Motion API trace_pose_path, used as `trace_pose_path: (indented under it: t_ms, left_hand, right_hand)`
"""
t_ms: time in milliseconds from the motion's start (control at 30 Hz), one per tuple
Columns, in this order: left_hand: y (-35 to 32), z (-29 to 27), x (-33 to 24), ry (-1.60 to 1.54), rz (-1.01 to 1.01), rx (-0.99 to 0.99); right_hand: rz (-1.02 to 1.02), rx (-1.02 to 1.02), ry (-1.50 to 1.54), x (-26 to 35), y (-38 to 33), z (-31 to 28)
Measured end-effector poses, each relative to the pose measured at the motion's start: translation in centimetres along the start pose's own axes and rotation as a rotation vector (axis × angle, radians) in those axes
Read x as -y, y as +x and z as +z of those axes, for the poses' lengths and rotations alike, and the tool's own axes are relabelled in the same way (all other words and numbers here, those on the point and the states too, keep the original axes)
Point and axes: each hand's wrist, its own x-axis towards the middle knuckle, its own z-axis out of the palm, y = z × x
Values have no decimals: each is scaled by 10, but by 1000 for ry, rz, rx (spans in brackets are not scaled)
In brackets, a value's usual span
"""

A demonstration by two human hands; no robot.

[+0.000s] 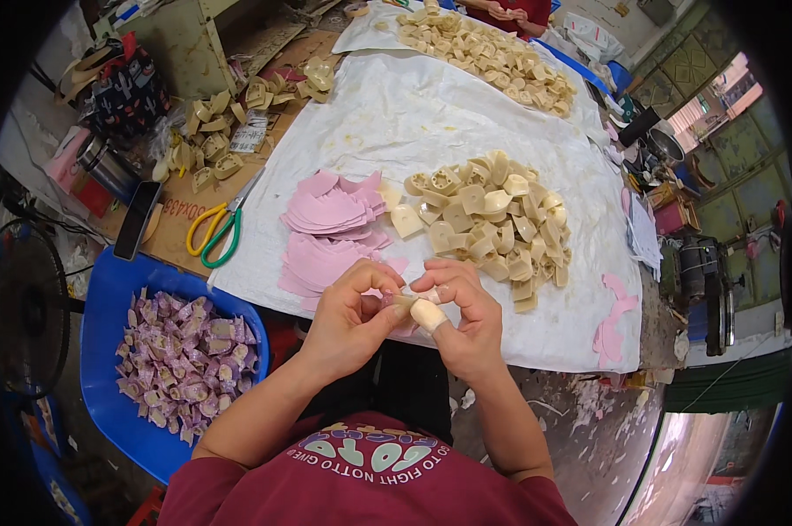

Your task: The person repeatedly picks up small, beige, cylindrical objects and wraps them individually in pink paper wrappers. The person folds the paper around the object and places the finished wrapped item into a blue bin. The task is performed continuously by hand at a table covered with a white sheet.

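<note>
In front of my body, both hands meet over the near edge of the table. My left hand (pixel 348 316) pinches a small beige shoe heel (pixel 401 301) with pink covering at its side, mostly hidden by the fingers. From the other side, my right hand (pixel 468 320) presses on the same piece, its thumb and forefinger wrapped in pale finger covers. Just beyond my left hand lie stacked pink cut pieces (pixel 330 210). A heap of bare beige heels (pixel 492 215) sits beyond my right hand.
A blue tub (pixel 102 368) at the left holds many pink-covered heels (pixel 185 359). Scissors (pixel 225 226) with yellow and green handles lie at the table's left edge near a phone (pixel 138 219). Across the white-covered table (pixel 352 114), a co-worker (pixel 517 13) sits by another beige heap (pixel 492 57).
</note>
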Motion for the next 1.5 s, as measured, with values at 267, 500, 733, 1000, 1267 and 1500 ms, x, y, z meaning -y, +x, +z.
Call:
trace_pose_path:
  t_ms: [267,500,733,1000,1267,1500]
  left_hand:
    - [1,2,11,404,296,-85]
    - [-2,11,0,-359,-258,-142]
    - [2,-2,-7,-773,-376,-25]
    - [-5,18,-18,-717,-373,-122]
    - [-3,25,5,-346,-167,-253]
    - [-3,12,3,-376,-254,-139]
  right_hand:
    - [125,-43,47,-8,-4,4]
    - [-98,-194,-223,5,-6,3]
    - [7,-179,135,7,-21,25]
    - [407,26,821,2,-15,35]
    - [440,-24,543,2,-16,44]
    - [500,128,751,-6,-14,36]
